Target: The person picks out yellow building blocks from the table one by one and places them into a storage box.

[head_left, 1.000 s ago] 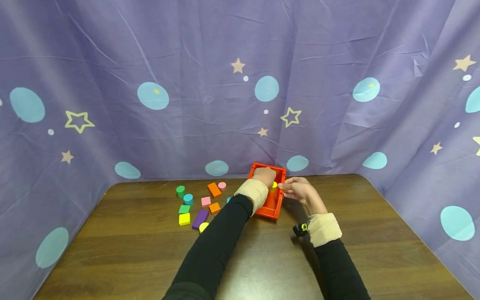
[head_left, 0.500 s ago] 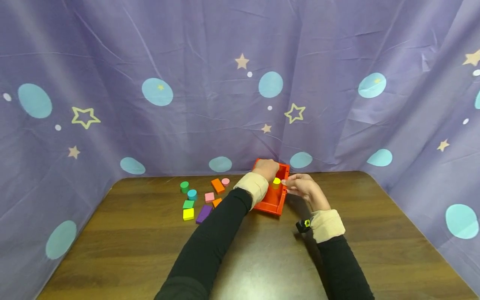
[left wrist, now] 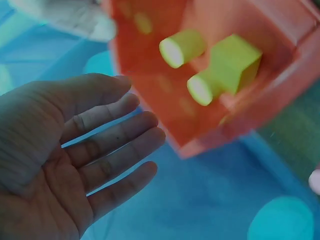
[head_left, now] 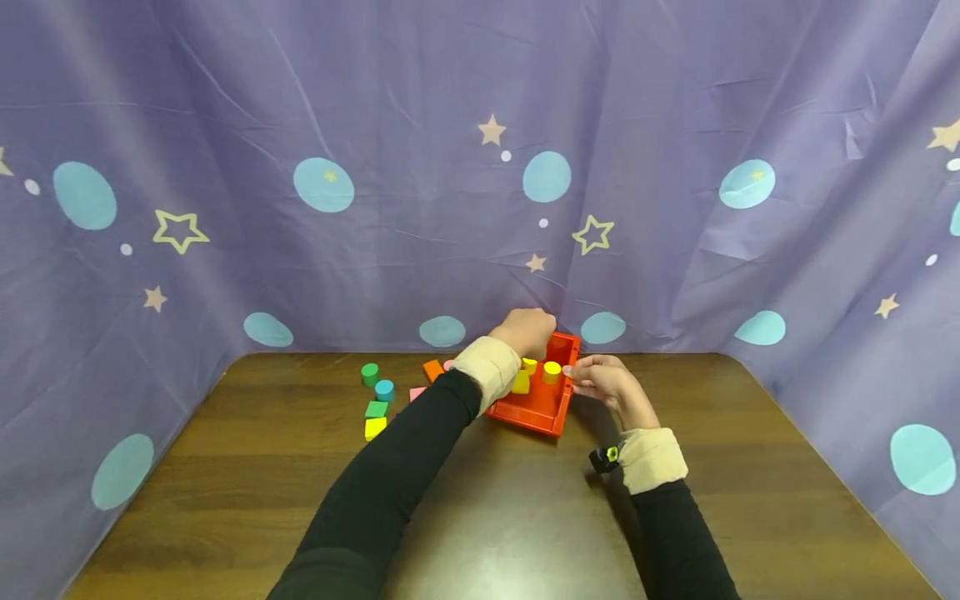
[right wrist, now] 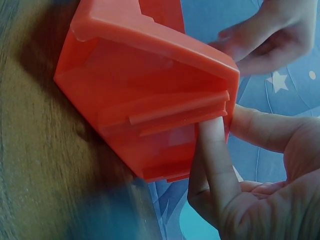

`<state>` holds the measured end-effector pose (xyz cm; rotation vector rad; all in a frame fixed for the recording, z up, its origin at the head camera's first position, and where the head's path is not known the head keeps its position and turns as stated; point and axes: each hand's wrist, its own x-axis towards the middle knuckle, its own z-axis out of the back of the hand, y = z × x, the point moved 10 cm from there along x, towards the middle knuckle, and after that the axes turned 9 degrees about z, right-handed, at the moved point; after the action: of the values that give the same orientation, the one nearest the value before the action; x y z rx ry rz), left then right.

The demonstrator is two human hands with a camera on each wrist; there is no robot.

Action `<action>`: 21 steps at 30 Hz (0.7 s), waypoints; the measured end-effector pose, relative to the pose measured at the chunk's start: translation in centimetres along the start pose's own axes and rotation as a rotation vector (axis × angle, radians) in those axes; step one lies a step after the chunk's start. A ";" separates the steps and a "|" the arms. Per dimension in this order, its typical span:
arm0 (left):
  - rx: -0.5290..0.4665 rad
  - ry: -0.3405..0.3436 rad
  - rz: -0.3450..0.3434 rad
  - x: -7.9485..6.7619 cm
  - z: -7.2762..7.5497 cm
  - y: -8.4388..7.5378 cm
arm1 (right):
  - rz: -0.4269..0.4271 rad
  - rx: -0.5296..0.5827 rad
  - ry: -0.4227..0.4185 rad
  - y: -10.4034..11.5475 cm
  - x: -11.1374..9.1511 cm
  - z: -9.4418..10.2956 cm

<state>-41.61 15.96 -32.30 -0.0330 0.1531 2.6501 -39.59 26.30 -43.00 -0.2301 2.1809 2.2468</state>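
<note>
A red plastic bin [head_left: 536,414] stands at the back of the table. Inside lie a yellow cylinder [head_left: 552,373], a second yellow cylinder [left wrist: 201,90] and a yellow cube [left wrist: 235,64]. My left hand [head_left: 527,332] is over the bin's back left side; in the left wrist view its fingers are spread apart, with nothing between them. On the bin's right side, my right hand [head_left: 609,387] pinches the rim, thumb [right wrist: 262,127] at the edge and forefinger [right wrist: 212,150] under the outer ledge.
Left of the bin lie a green cylinder [head_left: 370,375], a blue cylinder [head_left: 385,390], a green block [head_left: 377,409], a yellow block [head_left: 376,428] and an orange block [head_left: 432,370]. My left forearm [head_left: 390,467] covers others. A purple curtain [head_left: 420,267] hangs behind the table.
My left hand has moved leftward and up out of the bin, and the yellow cube and second cylinder now show there. The right hand has kept its grip on the rim.
</note>
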 end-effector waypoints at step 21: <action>-0.180 -0.104 0.028 -7.3 8.5 8.2 | 0.028 0.009 0.020 0.3 -0.2 -0.1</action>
<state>-39.00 6.31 -22.63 0.0481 -0.1201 2.6789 -39.38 26.21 -42.71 -0.2247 2.2182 2.2581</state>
